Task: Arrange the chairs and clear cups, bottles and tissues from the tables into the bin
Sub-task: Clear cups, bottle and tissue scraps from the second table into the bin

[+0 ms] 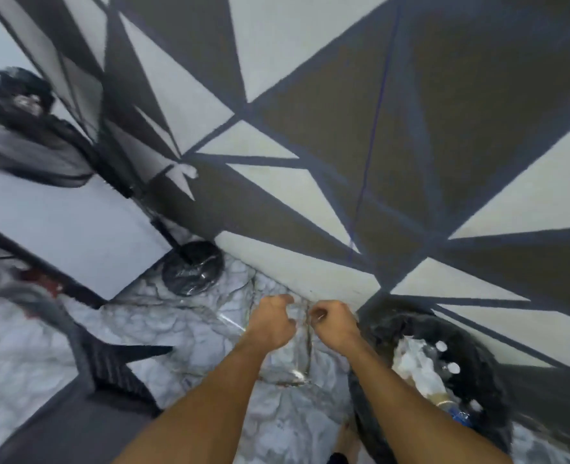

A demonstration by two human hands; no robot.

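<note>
Bare forearms reach up from the bottom centre of the frame over a white marble-patterned floor [26, 370]. The left hand [272, 321] and right hand [335, 321] sit close together at lower centre, both curled with fingers bent; something clear and thin seems pinched between them, but blur hides what it is. At lower right, just beside the right forearm, stands a round bin [477, 370] lined in black, holding crumpled white tissues [414, 360] and clear bottles [444, 356] with white caps. A grey chair [76, 406] fills the lower left. Farther up, at left, a white tabletop [63, 236] stands on a black round base [193, 271]. Beyond, a wall [410, 128] painted in brown, white and grey triangles fills the upper frame.
</note>
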